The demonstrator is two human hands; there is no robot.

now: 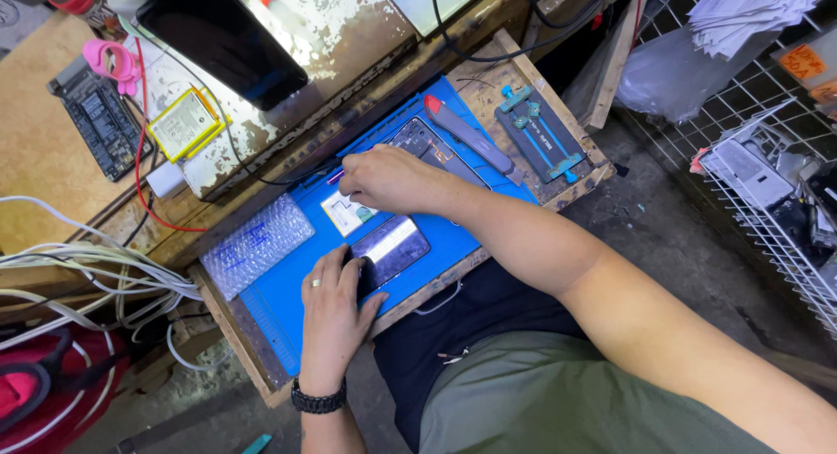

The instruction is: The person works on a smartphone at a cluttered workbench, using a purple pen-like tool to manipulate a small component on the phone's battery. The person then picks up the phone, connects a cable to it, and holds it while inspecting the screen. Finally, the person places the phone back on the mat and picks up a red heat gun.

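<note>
While the left hand (331, 310) lies flat w/ fingertips pressing on the lower end of a dark phone (390, 249), the right hand (388, 179) works at the top edge of the blue mat (279, 306), fingers pinched on what looks like a thin pink-tipped tool (336, 177). Can't confirm the tool type; only a sliver shows past the knuckles.

Step in hand (judgement): opened-phone work. Phone is steadied by the left, and the right is picking or prying at something small near the white part (349, 214) lying just above the phone. Second opened phone body (427, 144) lies under/behind the right wrist, insides facing up.

Grip state: left is open, palm down, holding nothing, just pinning the phone to the mat. Right is narrow, closed on the tool.

Next move calls for (judgement): keep the left pressure steady so the phone doesn't skate; fine, light tip control on the right; parts are thin and close together.

Nearby: grey knife w/ red end (466, 131) beside the opened body; blue-clamped holder (540, 140) at the far corner of the table (227, 332); bubble wrap (257, 245) on the mat's left end.

Hidden/poor:
- tool tip and what it touches are covered by right fingers
- opened body approx half hidden by wrist
- the phone's lower end is under the left fingers
- glare on the phone glass, surface state unreadable
</note>
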